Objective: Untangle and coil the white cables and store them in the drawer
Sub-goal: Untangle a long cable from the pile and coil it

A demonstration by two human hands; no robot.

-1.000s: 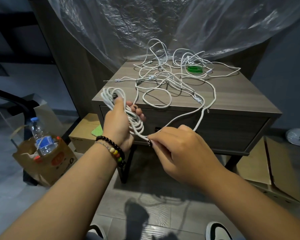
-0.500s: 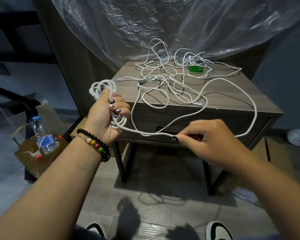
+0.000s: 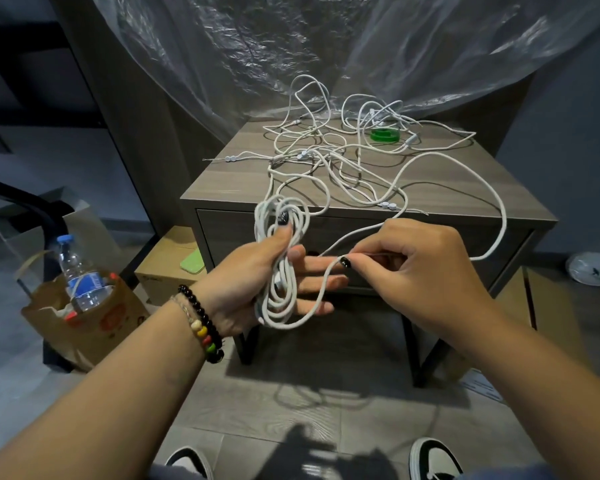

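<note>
grey wood-look flooring (image 3: pixel 291 407) and clear plastic sheeting (image 3: pixel 257 46) frame the scene. at far left, a brown paper bag (image 3: pixel 84 320) holds a water bottle (image 3: pixel 80 275). left hand (image 3: pixel 257 285): thumb clamps a coiled white cable (image 3: pixel 281 268) against the palm, fingers extended flat beneath the loops. right hand (image 3: pixel 406 271): thumb and forefinger pinch the free run of the same cable, just beside the left fingertips. behind both hands, the bedside table (image 3: pixel 465 199) carries the tangled white cables (image 3: pixel 343 150) and a green ring (image 3: pixel 384 135). drawer (image 3: pixel 229 233) front closed.
</note>
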